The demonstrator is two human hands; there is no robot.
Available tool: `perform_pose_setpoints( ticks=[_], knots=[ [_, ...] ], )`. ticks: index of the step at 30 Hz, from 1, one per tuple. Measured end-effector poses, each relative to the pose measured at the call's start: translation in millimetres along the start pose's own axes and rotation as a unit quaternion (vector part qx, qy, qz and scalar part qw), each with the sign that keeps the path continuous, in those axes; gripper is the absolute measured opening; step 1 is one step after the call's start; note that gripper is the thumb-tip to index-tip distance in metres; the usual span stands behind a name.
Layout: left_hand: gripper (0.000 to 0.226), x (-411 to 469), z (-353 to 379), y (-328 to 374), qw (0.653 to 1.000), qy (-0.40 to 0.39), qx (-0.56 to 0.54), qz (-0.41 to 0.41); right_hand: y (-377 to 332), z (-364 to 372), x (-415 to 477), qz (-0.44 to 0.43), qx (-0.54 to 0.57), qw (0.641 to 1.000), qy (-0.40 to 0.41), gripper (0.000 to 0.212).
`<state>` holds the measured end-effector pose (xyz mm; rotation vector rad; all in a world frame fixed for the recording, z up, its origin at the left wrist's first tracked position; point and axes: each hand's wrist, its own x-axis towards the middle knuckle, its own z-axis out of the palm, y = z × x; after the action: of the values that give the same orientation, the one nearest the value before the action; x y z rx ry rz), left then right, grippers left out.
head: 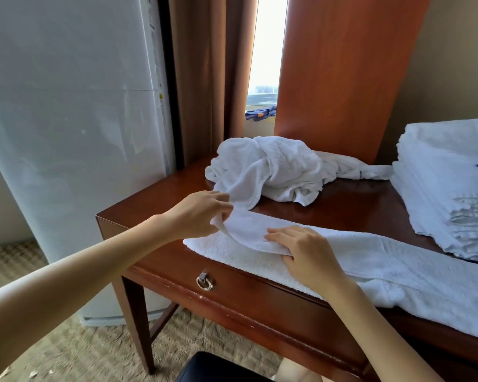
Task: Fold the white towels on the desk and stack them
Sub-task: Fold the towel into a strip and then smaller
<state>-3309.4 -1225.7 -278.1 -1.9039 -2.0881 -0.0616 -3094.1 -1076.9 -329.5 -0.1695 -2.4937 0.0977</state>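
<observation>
A long white towel [398, 266] lies stretched along the front edge of the wooden desk [351, 208], folded lengthwise. My left hand [202, 213] pinches its lifted left corner between thumb and fingers. My right hand [304, 252] rests on the towel a little to the right, fingers curled over the folded edge. Behind them a crumpled heap of white towels [271, 166] sits at the back left of the desk. A stack of folded white towels [450, 183] stands at the right, with blue lettering on top.
A white refrigerator [75, 119] stands left of the desk. Brown curtains [204, 78] and a wooden panel [342, 64] rise behind it. The desk drawer has a ring pull [204, 282]. A dark stool [221, 368] stands below, on carpet.
</observation>
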Motion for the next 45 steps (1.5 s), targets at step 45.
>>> perform_pose_setpoints(
  ticks=[45],
  knots=[
    [0.055,-16,37,35,0.972,-0.067,-0.214,-0.074,-3,-1,-1,-0.042,0.03,0.991,-0.123,0.05]
  ],
)
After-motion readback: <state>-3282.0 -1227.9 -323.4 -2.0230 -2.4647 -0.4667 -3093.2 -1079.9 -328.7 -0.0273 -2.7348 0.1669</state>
